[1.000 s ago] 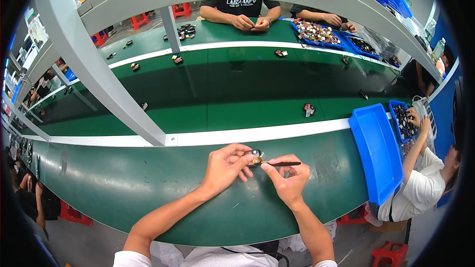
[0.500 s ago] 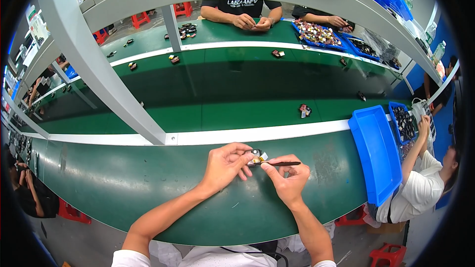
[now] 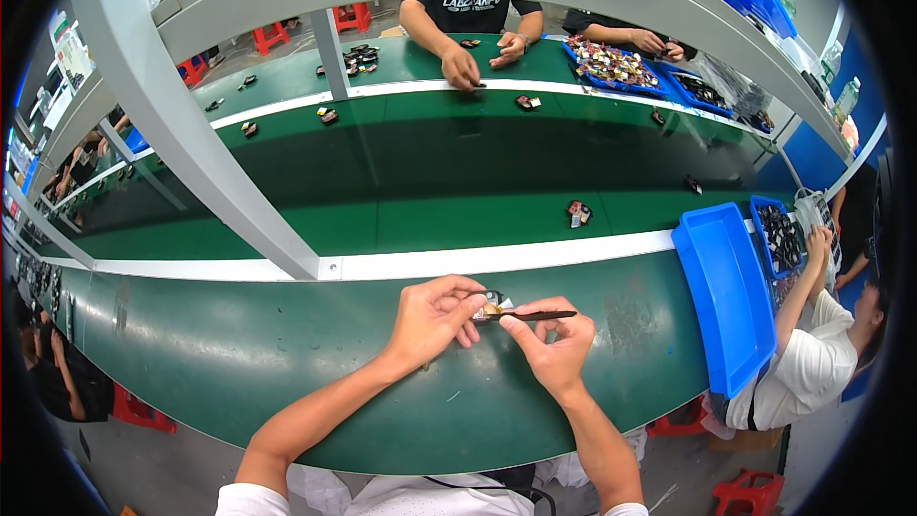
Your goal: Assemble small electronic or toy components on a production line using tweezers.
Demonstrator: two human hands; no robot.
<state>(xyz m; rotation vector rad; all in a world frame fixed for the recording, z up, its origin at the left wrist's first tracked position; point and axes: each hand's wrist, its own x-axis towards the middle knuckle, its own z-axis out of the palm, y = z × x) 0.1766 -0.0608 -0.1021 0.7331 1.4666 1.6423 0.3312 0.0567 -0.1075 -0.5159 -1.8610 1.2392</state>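
My left hand (image 3: 432, 322) has its fingers closed round a small black part (image 3: 494, 298) with a silver-gold inside and a white tab. Between the thumb and fingers of my right hand (image 3: 555, 339) is a slim dark tool (image 3: 546, 315), like tweezers or a pick. Its tip reaches the part from the right. Fingers cover much of the part, so its exact kind cannot be told. Both hands are just above the green worktable (image 3: 315, 363).
Beyond a white rail (image 3: 497, 256), a green conveyor belt (image 3: 449, 220) carries scattered small parts (image 3: 578, 214). An empty-looking blue bin (image 3: 723, 301) stands at the right, beside a person in white. Overhead is a grey frame (image 3: 205, 124). Across the belt are co-workers and a filled blue tray (image 3: 616, 67).
Parts on the belt have shifted slightly left. The co-worker opposite has parted their hands and reaches one to the belt's far edge. My hands have barely moved.
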